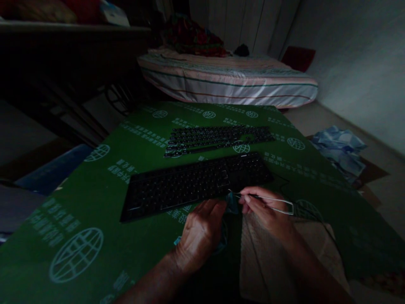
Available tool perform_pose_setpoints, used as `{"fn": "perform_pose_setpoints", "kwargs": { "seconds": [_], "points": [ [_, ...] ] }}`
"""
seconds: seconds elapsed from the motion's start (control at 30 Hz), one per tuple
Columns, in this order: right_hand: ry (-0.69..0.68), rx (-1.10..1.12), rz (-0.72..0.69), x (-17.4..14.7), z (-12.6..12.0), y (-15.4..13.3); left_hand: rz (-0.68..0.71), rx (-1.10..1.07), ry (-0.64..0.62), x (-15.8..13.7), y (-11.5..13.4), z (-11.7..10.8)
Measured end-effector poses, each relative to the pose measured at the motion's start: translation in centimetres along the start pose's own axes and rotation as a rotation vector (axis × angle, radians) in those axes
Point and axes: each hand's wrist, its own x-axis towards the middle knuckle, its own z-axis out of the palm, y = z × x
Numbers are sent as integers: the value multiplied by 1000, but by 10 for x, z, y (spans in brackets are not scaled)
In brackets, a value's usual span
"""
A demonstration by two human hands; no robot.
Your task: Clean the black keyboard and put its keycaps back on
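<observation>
Here's the right hand, its grip closed in a pinch, thumb and fingers firm around a pair of metal tweezers. The bent end sticks out behind the knuckles, and the slim tips point left, right by a scrap of teal material; whether they touch it, I can't tell.

Over to the left hand: back upward, fingers curled down, fingertips right at that teal scrap. The palm is hidden, so how tightly this grip is closed, or whether it pinches the scrap, I can't say. More teal peeks out beside the wrist.

Just beyond both hands lies the black keyboard, set at a slant on the green counter, its near edge close to the tweezer tips. Behind it, rows of small dark keys are laid out flat in keyboard order, green showing through a gap towards the right.

Under the right forearm, a beige cloth, and a dark cable runs past on the right. Further out, a bed with a striped cover, and a blue-and-white bundle down on the right.
</observation>
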Motion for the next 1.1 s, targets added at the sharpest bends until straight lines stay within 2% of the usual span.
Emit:
{"fn": "perform_pose_setpoints", "kwargs": {
  "seconds": [0.23,0.5,0.6,0.73,1.1],
  "points": [
    [94,-190,-63,1,3,8,-121,60,-273,10,11,3],
    [103,-411,-214,9,0,13,-187,55,-384,19,19,7],
    [120,-491,-293,11,2,7,-192,44,-388,20,21,10],
    [108,-567,-370,14,7,-1,-194,17,-326,17,20,17],
    [87,-612,-258,14,8,-3,-189,-87,-268,16,19,24]
  ]
}}
